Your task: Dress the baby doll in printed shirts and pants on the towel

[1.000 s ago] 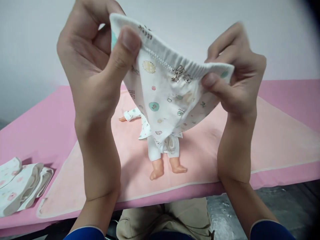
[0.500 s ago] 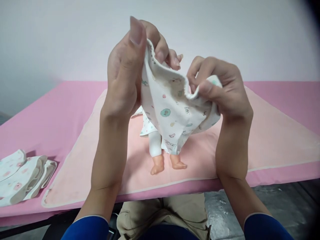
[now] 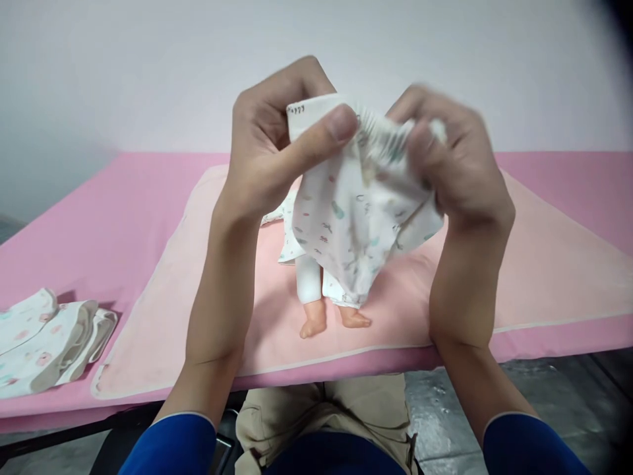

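Note:
My left hand [image 3: 281, 132] pinches one side of a pair of white printed baby pants [image 3: 341, 211], its thumb lying across the gathered waistband. On the other side of that band, my right hand [image 3: 450, 152] is closed, slightly blurred by motion. The pants hang raised above a baby doll [image 3: 309, 280] and hide most of it. Below them show its two bare feet, a plain white leg and part of a printed top [image 3: 291, 237]. Printed cloth surrounds the doll's other ankle [image 3: 341, 295]; whether it joins the held pants I cannot tell.
A peach mat [image 3: 198, 316] with pale edging lies under the doll on a pink-covered table [image 3: 99, 218]. Folded white printed clothes [image 3: 54, 343] are stacked at the left. My legs are below the table's front edge, and a pale wall stands behind.
My left hand has turned and lowered, its thumb now across the waistband instead of pointing up. The waistband's gathers now face me. My right hand still grips its side, slightly shifted.

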Tool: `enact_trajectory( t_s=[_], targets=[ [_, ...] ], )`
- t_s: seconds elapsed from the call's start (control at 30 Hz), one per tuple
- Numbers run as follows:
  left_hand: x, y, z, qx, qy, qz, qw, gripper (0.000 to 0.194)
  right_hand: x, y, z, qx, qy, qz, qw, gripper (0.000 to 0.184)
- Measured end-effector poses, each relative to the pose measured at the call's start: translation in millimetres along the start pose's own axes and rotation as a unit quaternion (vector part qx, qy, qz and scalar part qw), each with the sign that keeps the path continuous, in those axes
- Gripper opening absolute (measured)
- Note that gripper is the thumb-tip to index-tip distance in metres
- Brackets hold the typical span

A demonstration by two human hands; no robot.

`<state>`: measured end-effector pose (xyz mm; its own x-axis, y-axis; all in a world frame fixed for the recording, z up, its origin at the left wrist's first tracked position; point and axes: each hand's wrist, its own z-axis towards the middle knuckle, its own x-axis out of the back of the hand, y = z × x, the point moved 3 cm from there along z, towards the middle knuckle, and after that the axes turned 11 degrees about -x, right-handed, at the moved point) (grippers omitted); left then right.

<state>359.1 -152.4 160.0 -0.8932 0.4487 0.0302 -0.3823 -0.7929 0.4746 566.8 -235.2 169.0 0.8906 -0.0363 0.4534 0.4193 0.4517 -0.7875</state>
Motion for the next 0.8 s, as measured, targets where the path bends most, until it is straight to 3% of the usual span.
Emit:
enact_trajectory(
  t_s=[0.07,0.1,0.17,0.23,0.3,0.33,0.37,0.47,0.53,0.63,0.7,0.8],
  targets=[
    [2.6,2,1,-0.004,0.02,-0.024,0.999,0.056,-2,0,-8,-0.038,-0.151,-0.052,0.986,0.036],
    [2.5,3,1,-0.002,0.023,-0.032,0.999,0.056,-2,1,-11,-0.049,-0.182,-0.065,0.98,0.034],
    [-1.2,6,2,0.006,0.005,-0.031,0.999,0.059,0,0,-12,-0.038,-0.14,-0.047,0.988,0.034],
    [-7.8,8,2,0.009,-0.021,-0.016,1.0,0.06,0,-1,-9,0.001,-0.026,0.032,0.999,0.036],
    [-13.6,11,2,0.003,-0.007,0.005,1.0,0.056,-6,1,-2,0.019,0.044,0.127,0.991,0.037],
    [-15.9,12,3,-0.004,0.01,0.009,1.0,0.051,-11,4,2,0.014,0.043,0.167,0.985,0.037],
    [-18.0,14,3,-0.016,0.03,0.006,0.999,0.045,-17,7,6,-0.002,0.015,0.192,0.981,0.036],
    [-24.0,18,4,-0.06,0.037,-0.039,0.997,0.038,-39,15,10,-0.081,-0.19,0.153,0.967,0.035],
    [-23.1,19,4,-0.043,0.029,-0.057,0.997,0.045,-46,16,7,-0.109,-0.251,0.104,0.956,0.045],
    [-12.5,15,2,0.069,-0.021,-0.029,0.997,0.056,-44,10,7,-0.082,-0.138,0.115,0.98,0.046],
    [-3.5,12,-1,0.148,-0.105,-0.01,0.983,0.06,-43,4,7,-0.047,-0.048,0.142,0.988,0.042],
    [7.2,9,-3,0.21,-0.214,-0.002,0.954,0.048,-40,0,10,-0.032,0.021,0.156,0.987,0.043]
  ],
)
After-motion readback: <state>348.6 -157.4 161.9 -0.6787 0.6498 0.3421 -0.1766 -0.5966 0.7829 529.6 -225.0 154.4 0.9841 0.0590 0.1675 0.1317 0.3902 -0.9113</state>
